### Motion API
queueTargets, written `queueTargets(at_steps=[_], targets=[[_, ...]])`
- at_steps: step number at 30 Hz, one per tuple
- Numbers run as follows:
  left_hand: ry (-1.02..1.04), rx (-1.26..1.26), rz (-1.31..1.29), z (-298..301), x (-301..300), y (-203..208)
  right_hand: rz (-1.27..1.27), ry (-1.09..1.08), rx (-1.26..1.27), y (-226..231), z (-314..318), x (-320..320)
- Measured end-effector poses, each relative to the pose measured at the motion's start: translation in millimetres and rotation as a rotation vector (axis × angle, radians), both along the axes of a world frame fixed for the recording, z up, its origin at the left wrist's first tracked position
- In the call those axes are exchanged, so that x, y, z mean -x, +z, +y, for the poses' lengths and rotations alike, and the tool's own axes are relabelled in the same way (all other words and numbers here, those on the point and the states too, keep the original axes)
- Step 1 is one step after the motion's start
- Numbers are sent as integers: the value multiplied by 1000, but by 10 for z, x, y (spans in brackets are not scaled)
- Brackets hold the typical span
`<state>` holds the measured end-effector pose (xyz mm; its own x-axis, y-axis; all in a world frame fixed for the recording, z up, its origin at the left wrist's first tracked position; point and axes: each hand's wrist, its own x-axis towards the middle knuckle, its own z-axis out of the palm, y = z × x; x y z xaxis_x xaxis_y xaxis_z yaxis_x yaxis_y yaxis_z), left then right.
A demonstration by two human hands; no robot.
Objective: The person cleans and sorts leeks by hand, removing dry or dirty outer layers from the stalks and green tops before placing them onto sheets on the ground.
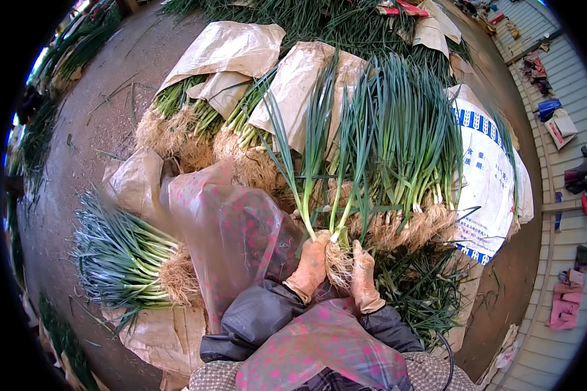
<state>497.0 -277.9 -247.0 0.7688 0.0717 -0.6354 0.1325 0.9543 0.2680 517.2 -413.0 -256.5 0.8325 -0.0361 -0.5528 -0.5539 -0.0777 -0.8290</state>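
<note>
I wear tan, soiled work gloves. My left hand is closed around the lower stems of a few long green onions, just above my lap. Their pale, stringy roots hang between my two hands, and the leaves point away from me. Beside the roots on the right, my right hand has its fingers pointing forward and slightly apart from the roots; part of them is hidden. Just beyond lies a row of green onions, roots toward me. Loose green leaves are heaped to the right of my right hand.
A root-on bundle of green onions lies on sacking at left. Sack-wrapped bundles lie farther off. A white and blue printed sack is at right, before a corrugated wall. Pink-dotted plastic sheeting covers my legs.
</note>
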Motion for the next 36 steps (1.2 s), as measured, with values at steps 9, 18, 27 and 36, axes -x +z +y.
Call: queueTargets(at_steps=[9, 18, 27, 36], targets=[[-65, -98, -29, -8, 30, -89, -410, 470, 416, 995, -322, -873], [-64, -162, -206, -9, 30, -10, -358, 1162, 285, 482, 20, -874], [-249, 211, -227, -63, -112, 290, -142, 1193, 88, 921, -211, -866], [-260, -180, -171, 195, -20, 89, -293, 911, 420, 1372, -990, -977]])
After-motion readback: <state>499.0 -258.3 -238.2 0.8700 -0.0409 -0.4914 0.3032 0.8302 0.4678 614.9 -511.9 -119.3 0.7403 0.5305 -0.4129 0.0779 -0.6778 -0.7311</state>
